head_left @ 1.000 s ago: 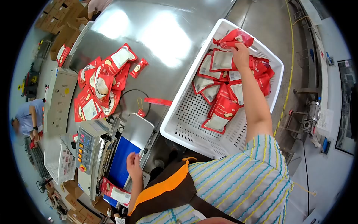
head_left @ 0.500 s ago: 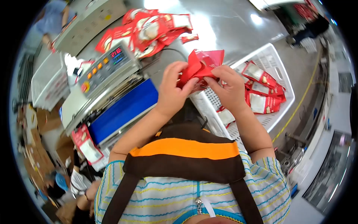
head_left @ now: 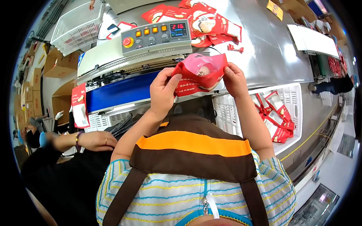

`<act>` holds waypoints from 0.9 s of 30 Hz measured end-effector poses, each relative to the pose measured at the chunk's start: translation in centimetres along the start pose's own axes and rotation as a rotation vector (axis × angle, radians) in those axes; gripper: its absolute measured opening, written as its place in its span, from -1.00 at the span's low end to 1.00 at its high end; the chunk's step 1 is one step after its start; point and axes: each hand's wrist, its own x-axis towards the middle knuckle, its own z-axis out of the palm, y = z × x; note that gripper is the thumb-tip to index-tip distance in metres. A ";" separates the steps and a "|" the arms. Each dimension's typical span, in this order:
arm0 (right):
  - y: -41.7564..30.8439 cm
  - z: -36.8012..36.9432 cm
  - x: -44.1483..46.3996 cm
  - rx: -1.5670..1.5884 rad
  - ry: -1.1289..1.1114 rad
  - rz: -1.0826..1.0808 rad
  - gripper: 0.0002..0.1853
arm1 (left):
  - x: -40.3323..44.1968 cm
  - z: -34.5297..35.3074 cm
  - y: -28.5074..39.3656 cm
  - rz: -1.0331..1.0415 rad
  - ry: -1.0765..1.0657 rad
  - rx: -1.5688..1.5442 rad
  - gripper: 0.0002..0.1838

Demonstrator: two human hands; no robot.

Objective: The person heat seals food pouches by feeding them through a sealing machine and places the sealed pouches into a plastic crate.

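Between my hands is a red pouch (head_left: 200,81), its mouth spread open and its pale pink inside showing. My left hand (head_left: 163,92) pinches its left edge, thumb on the front. At the opposite upper corner, my right hand (head_left: 235,80) grips the pouch with closed fingers. Just behind the left hand lies the blue conveyor belt (head_left: 120,92) of a sealing machine (head_left: 156,35), whose red display reads 216. A finished-looking red pouch (head_left: 80,107) hangs at the belt's left end. Below my right forearm, a white basket (head_left: 298,109) holds several red pouches (head_left: 277,113).
More red pouches (head_left: 207,22) are heaped on the steel table (head_left: 264,49), beside a small red packet (head_left: 235,49). A white crate (head_left: 77,30) and cardboard boxes (head_left: 62,62) stand left. Close on my left is another person's arm (head_left: 92,141); a worker (head_left: 335,84) is far right.
My view has turned, so the machine now lies straighter ahead. The pouch, folded and bunched before, is now opened wide between my hands. Another person's arm has come into view at left.
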 end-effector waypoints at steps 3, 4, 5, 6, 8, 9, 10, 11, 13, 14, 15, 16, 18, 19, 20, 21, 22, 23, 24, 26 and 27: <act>0.8 1.6 0.2 0.074 -0.055 0.038 -0.77 | 0.1 -1.2 0.3 -0.087 0.133 -0.293 -0.86; 0.9 2.5 0.1 0.085 -0.046 0.029 -0.80 | 0.2 -1.8 0.4 -0.070 0.136 -0.323 -0.84; 0.9 3.5 -0.1 0.095 0.018 0.010 -0.82 | 0.2 -2.2 0.5 -0.020 0.150 -0.267 -0.84; 0.8 4.5 -0.2 0.105 0.081 -0.011 -0.85 | 0.3 -2.6 0.6 0.031 0.163 -0.212 -0.84; 0.2 6.4 -0.4 0.161 0.191 -0.046 -0.90 | 0.7 -2.2 1.5 0.143 0.260 -0.113 -0.84; -0.1 7.0 -0.5 0.145 0.193 -0.082 -0.90 | 0.8 -2.9 1.0 0.094 0.273 -0.108 -0.84; -0.4 7.4 -0.7 0.129 0.197 -0.119 -0.90 | 0.6 -4.0 -0.2 0.044 0.284 -0.104 -0.83; -0.5 7.6 -0.8 0.113 0.204 -0.160 -0.89 | 0.6 -4.9 -1.4 -0.005 0.292 -0.100 -0.82; -0.4 7.0 -0.9 0.034 0.232 -0.191 -0.89 | 0.9 -5.8 -2.7 -0.068 0.245 -0.257 -0.81; -0.4 6.3 -0.9 -0.003 0.250 -0.206 -0.89 | 1.0 -5.9 -3.1 -0.074 0.209 -0.270 -0.81; -0.3 5.5 -1.1 -0.038 0.271 -0.220 -0.89 | 1.0 -5.9 -3.4 -0.083 0.173 -0.282 -0.80; 0.0 4.4 -1.1 -0.029 0.302 -0.211 -0.89 | 0.9 -5.5 -3.3 -0.126 0.167 -0.246 -0.81; 0.7 2.3 -1.2 -0.011 0.376 -0.158 -0.89 | 0.6 -3.8 -3.1 -0.211 0.158 -0.173 -0.82; 1.2 1.2 -0.9 -0.002 0.408 -0.133 -0.89 | 0.7 -3.2 -3.9 -0.267 0.170 -0.182 -0.83; 2.3 -0.4 -0.5 -0.060 0.442 -0.113 -0.90 | 1.0 -2.9 -5.4 -0.365 0.209 -0.198 -0.83; 3.3 -1.8 -0.3 -0.113 0.483 -0.066 -0.90 | 1.2 -2.7 -7.2 -0.469 0.252 -0.213 -0.83; 4.0 -3.0 0.0 -0.168 0.520 -0.018 -0.90 | 1.5 -2.8 -9.3 -0.546 0.267 -0.239 -0.81; 4.7 -4.2 0.5 -0.224 0.554 0.030 -0.90 | 1.8 -2.4 -11.1 -0.601 0.280 -0.274 -0.81; 5.6 -5.7 0.8 -0.234 0.573 0.091 -0.88 | 2.1 -2.0 -12.7 -0.657 0.305 -0.289 -0.81; 7.0 -8.4 1.9 -0.114 0.594 0.148 -0.88 | 2.9 -1.8 -16.2 -0.759 0.273 -0.273 -0.78; 7.6 -9.6 2.6 -0.055 0.602 0.175 -0.87 | 3.5 -1.8 -18.1 -0.775 0.293 -0.287 -0.80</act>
